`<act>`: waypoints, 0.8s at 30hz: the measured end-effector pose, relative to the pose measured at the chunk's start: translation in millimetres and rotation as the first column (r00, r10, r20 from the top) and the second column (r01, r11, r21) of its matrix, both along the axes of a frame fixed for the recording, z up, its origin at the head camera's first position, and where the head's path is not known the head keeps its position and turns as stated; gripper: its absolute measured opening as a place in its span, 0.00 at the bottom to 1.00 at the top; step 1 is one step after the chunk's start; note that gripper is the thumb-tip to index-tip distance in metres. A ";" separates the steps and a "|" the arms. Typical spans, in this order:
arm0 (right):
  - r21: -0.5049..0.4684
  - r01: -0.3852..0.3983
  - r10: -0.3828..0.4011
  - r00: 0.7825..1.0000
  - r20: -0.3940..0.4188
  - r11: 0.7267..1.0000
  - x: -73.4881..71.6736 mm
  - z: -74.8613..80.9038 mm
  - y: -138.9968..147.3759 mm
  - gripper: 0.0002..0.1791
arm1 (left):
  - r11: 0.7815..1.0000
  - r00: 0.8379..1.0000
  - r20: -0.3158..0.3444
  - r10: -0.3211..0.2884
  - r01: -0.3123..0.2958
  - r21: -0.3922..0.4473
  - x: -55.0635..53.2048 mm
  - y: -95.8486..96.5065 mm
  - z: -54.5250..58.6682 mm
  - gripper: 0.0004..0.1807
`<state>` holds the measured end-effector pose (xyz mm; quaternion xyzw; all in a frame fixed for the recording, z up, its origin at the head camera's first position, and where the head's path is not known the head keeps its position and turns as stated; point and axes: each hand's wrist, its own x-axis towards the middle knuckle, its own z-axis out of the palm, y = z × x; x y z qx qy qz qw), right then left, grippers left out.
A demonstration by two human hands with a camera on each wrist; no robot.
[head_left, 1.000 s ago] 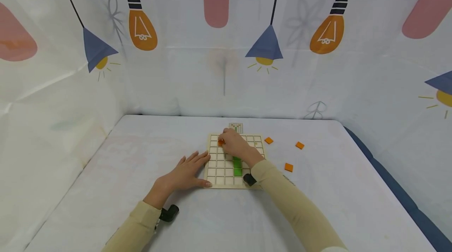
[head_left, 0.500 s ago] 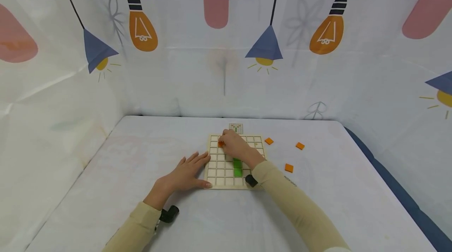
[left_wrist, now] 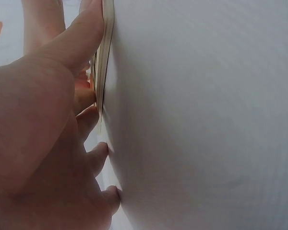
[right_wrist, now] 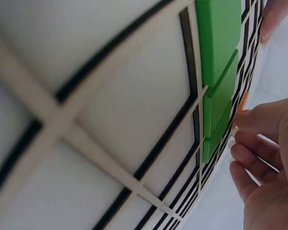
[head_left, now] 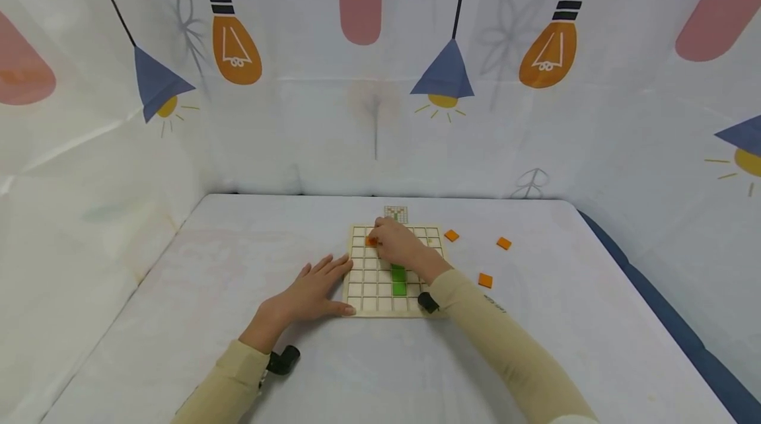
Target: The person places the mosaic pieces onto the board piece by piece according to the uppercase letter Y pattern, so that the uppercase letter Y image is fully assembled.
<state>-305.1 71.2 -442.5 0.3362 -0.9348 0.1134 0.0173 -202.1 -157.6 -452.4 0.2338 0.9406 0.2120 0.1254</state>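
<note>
A pale wooden grid board (head_left: 368,290) lies flat on the table. My right hand (head_left: 399,242) reaches over its upper part. Its fingertips pinch an orange square tile (head_left: 370,242) at the upper left cells; the right wrist view shows only a sliver of that tile (right_wrist: 243,101) by the thumb. Green tiles (head_left: 399,288) sit in a column of cells, seen close up as green blocks (right_wrist: 218,38) from the right wrist. My left hand (head_left: 312,293) lies with fingers spread at the board's left side, the thumb touching its front left corner.
Three loose orange tiles lie right of the board: a near one (head_left: 485,280), one by the edge (head_left: 452,236) and a farther one (head_left: 504,243). A small patterned card (head_left: 396,214) lies behind the board. A printed cloth (head_left: 333,133) hangs behind the white table (head_left: 267,226).
The right hand stays at the same cells, with slightly more of the orange tile showing. Its forearm has shifted a little to the right. The left hand keeps its place.
</note>
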 end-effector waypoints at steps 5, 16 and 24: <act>0.024 -0.005 0.004 1.000 0.024 1.000 1.5 4.4 4.0 0.17 | 1.000 1.000 -0.004 0.001 -0.001 0.009 -0.1 -0.3 1.6 0.53; 0.021 -0.023 0.023 1.000 0.019 1.000 4.4 7.8 15.9 0.15 | 1.000 1.000 -0.007 0.002 -0.002 0.006 -1.6 0.7 0.1 0.54; -0.004 -0.003 0.003 0.999 0.033 1.000 7.7 6.0 34.9 0.14 | 1.000 1.000 -0.009 0.006 -0.006 -0.004 -2.7 0.8 -3.2 0.54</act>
